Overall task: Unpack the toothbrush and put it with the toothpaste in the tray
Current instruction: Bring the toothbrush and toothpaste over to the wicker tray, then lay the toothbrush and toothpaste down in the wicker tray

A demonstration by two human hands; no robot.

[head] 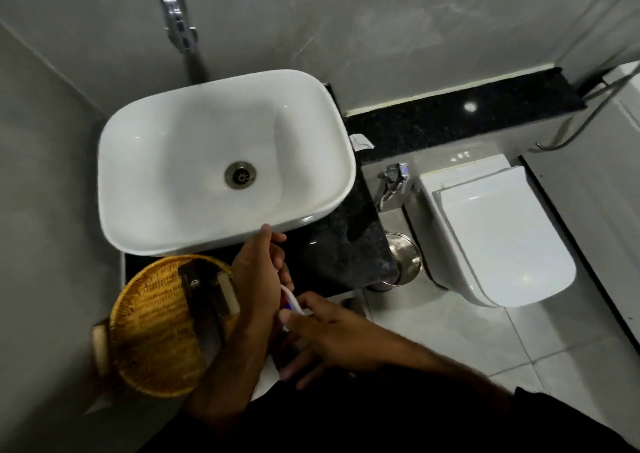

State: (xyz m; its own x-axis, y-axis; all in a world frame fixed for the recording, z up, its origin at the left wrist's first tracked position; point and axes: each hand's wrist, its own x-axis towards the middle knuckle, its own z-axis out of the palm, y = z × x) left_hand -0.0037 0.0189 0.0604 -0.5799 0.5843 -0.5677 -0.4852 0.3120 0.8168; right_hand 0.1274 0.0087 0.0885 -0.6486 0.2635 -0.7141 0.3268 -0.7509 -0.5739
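A white rectangular ceramic washbasin (221, 161) with rounded corners filled the upper left and centre of the frame, its metal drain (241, 174) near the middle, and it sat on a black speckled stone counter (349, 244). To the right, a white wall-hung toilet (498, 230) with its lid closed occupied the middle right. In the lower left, a round woven wicker tray (156, 328), golden-brown, lay just below the basin's front edge; dark flat items (204, 300) rested across it, too dim to identify. A small round steel bin (405, 262) stood between counter and toilet.

At lower centre the left hand (256, 279) was raised beside the tray's right rim, its fingers curled around the upper part of a white toothbrush (290, 298). The right hand (332, 334) lay just below it, thumb and forefinger pinched on the lower end, where red and blue packaging (286, 308) showed. The toothbrush was held between both hands, outside the tray. The toothpaste could not be made out.
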